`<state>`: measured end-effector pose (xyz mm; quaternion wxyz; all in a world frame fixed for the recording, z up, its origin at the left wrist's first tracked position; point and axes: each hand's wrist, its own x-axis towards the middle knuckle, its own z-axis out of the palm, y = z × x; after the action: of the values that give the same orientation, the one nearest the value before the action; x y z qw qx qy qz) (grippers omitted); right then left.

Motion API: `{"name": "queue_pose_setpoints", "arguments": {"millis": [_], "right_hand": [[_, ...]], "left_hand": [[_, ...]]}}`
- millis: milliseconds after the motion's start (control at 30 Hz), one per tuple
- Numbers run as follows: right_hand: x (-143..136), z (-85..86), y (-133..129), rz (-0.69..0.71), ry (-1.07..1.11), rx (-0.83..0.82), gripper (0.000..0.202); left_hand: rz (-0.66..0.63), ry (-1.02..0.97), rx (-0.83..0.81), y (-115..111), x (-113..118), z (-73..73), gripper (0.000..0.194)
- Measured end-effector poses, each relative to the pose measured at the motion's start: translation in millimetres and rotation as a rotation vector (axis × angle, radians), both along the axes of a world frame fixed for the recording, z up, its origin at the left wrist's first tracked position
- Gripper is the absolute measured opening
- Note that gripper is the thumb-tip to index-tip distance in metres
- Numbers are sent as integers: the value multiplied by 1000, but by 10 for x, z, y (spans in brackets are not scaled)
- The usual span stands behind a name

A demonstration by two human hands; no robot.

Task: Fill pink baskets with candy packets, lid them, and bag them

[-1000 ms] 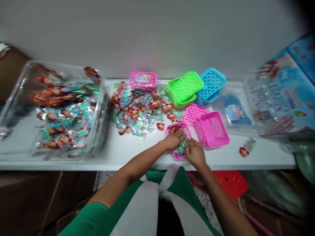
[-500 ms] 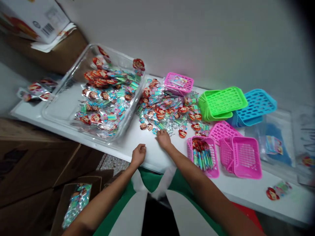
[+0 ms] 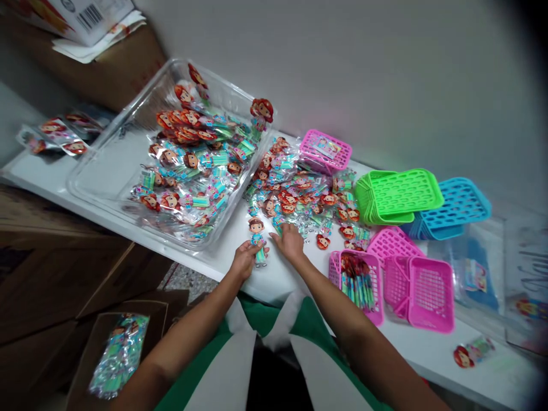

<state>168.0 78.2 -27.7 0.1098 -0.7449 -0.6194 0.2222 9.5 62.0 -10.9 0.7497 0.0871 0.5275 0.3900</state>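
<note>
My left hand (image 3: 243,260) is closed on a small clear packet (image 3: 256,227), held near the table's front edge. A brown-haired cartoon figure tops the packet, and pale green pieces show in its lower part. To its right, my right hand (image 3: 291,243) rests at the near edge of a loose pile of similar packets (image 3: 299,188). Its thumb points left, apart from the curled fingers, whose tips are partly hidden against the pile. I see nothing held in it. Many figures in the pile have red hair.
A large clear plastic tray (image 3: 103,165) of packets stands at left. A pink basket (image 3: 375,279) at right holds upright packets. Beyond are more pink baskets (image 3: 430,291), green baskets (image 3: 402,194) and blue baskets (image 3: 458,202). Cardboard boxes (image 3: 47,251) stand left of the table (image 3: 274,285).
My left hand, earlier curled with no packet visible in it, now holds a brown-haired-figure packet. My right hand stays by the pile, its thumb now spread left. The whole view has shifted slightly.
</note>
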Motion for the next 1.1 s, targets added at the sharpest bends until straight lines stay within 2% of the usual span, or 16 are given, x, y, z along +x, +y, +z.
{"name": "queue_pose_setpoints", "arguments": {"millis": [67,167,233,367,433,533,567,633,700,800,867,933,1033,1100], "right_hand": [[28,-55,136,32,-171,-18,30],[38,-106,165,73,-189,-93,17],[23,-83,69,88,-40,-125,16],[28,118,-135,217,582,-151,28],[135,259,-88,259,643,-124,38],[482,433,268,120,323,66,36],[626,464,447,32,168,183,30],[897,480,837,-42,-93,324,35],[1095,457,1183,33,-200,334,41],[1213,477,1429,212,-103,384,29],[1190,598,1356,252,26,467,27],[1100,798,1125,284,156,464,28],[870,1096,662,481,399,199,25],[713,1185,428,553,565,33,26]], "left_hand": [[20,-20,-52,-10,-79,12,37],[6,-49,-16,-4,-130,16,32],[-12,-101,40,32,-93,15,29],[-33,-185,116,122,63,24,33],[-8,-172,125,149,114,36,36],[35,-117,123,164,113,67,44],[39,-102,119,165,97,80,49],[24,-99,117,161,57,109,56],[-20,-129,126,153,17,138,48],[-79,-163,150,144,-24,191,30],[-106,-149,184,156,-30,248,28],[-157,-111,245,194,-16,330,33],[-295,-24,391,285,34,475,40],[-378,7,476,331,69,551,38]]}}
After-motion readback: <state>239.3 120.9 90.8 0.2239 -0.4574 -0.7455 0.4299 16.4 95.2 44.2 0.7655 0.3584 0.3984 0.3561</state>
